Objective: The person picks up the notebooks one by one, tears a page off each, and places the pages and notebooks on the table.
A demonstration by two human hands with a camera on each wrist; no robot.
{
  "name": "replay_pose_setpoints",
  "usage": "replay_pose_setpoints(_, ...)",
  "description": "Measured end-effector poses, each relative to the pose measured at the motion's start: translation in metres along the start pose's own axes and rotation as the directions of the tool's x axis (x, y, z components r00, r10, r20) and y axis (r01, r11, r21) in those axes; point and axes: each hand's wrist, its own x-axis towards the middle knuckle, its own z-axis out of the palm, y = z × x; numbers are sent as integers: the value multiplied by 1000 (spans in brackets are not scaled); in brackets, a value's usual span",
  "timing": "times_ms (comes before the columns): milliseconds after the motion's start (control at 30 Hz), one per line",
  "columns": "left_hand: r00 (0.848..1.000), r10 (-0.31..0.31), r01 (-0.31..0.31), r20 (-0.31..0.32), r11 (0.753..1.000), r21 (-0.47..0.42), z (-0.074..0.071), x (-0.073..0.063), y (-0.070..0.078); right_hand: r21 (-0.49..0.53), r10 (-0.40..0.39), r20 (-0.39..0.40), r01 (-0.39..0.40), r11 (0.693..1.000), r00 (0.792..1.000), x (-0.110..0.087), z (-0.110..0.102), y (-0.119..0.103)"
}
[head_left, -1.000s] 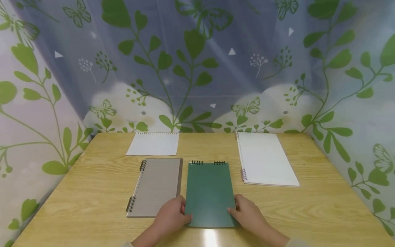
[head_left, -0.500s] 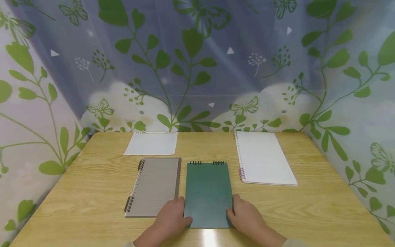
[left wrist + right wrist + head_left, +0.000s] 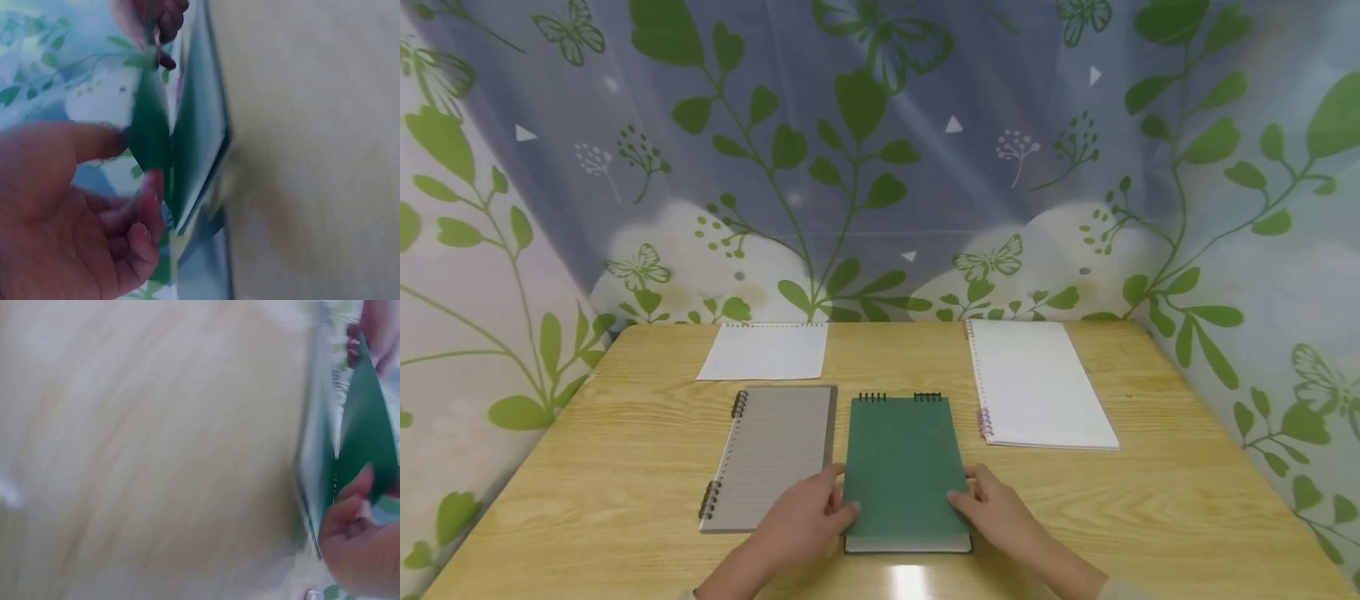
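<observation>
A green top-spiral notebook (image 3: 902, 467) lies near the table's front, its cover raised at the near end so that a strip of pale pages shows. At the cover's left edge, my left hand (image 3: 805, 517) pinches it, thumb on top and fingers beneath. My right hand (image 3: 1003, 515) pinches the right edge in a like way. From the side, the left wrist view has the cover (image 3: 150, 122) standing apart from the page block (image 3: 199, 134). The same gap appears in the right wrist view beside the right hand (image 3: 359, 525).
An open spiral notebook with grey-looking lined pages (image 3: 778, 458) lies just left of the green one. Farther back are a small white lined pad (image 3: 766, 352) and a larger white spiral notebook (image 3: 1037, 383). A leaf-patterned curtain (image 3: 880, 167) borders the wooden table (image 3: 1157, 517).
The green cover's near edge has lifted off the pages, exposing them. Both hands have risen slightly with it. The whole head view has shifted a little to the left.
</observation>
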Motion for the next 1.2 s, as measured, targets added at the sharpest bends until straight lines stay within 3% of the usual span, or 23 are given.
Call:
replay_pose_setpoints(67, 999, 41, -40, -34, 999, 35, -7, 2, -1, 221, 38, 46, -48, 974, 998, 1, -7, -5)
replay_pose_setpoints(133, 993, 89, -81, -82, 991, 103, -11, 6, -4, 401, 45, 102, -82, 913, 994, 2, -14, -10)
replay_pose_setpoints(233, 976, 157, -121, -150, 967, 224, -12, 17, -12, 550, 14, 172, -108, 828, 985, 4, -22, -18)
replay_pose_setpoints(300, 968, 182, -123, -172, 945, 304, -11, 29, -18, 608, 1, 177, -110, 786, 984, 5, -25, -22)
replay_pose_setpoints(400, 965, 185, -96, -186, 908, 408, -11, 49, -25, 659, -15, 154, -91, 747, 988, 7, -29, -28)
replay_pose_setpoints(567, 962, 193, -67, -191, 849, 524, -20, 83, -20, 696, -39, 139, -70, 714, 990, 9, -32, -34)
replay_pose_setpoints(667, 952, 213, -60, -222, 836, 545, -22, 98, -18, 706, -70, 155, -61, 706, 985, 10, -32, -34)
replay_pose_setpoints(700, 944, 225, -64, -239, 840, 538, -21, 101, -18, 692, -82, 161, -53, 720, 984, 10, -32, -32)
replay_pose_setpoints(733, 938, 229, -61, -260, 847, 527, -21, 105, -19, 657, -95, 170, -41, 753, 981, 9, -32, -30)
replay_pose_setpoints(800, 919, 248, -64, -307, 861, 504, -19, 113, -22, 543, -121, 209, -12, 840, 970, 6, -29, -24)
replay_pose_setpoints(867, 898, 269, -78, -348, 876, 476, -18, 121, -25, 350, -135, 276, 31, 936, 952, 0, -23, -19)
replay_pose_setpoints(933, 902, 239, -63, -359, 897, 437, -20, 127, -26, 103, -159, 352, 130, 986, 923, -7, -16, -13)
replay_pose_setpoints(1000, 914, 195, -52, -357, 926, 374, -21, 134, -26, -120, -171, 409, 238, 964, 896, -14, -9, -10)
replay_pose_setpoints(1100, 938, 89, 1, -335, 966, 260, -22, 143, -24, -379, -206, 425, 380, 844, 882, -22, -2, -7)
replay_pose_setpoints(1200, 951, -1, 56, -309, 983, 172, -19, 152, -23, -483, -232, 413, 427, 764, 881, -26, 0, -5)
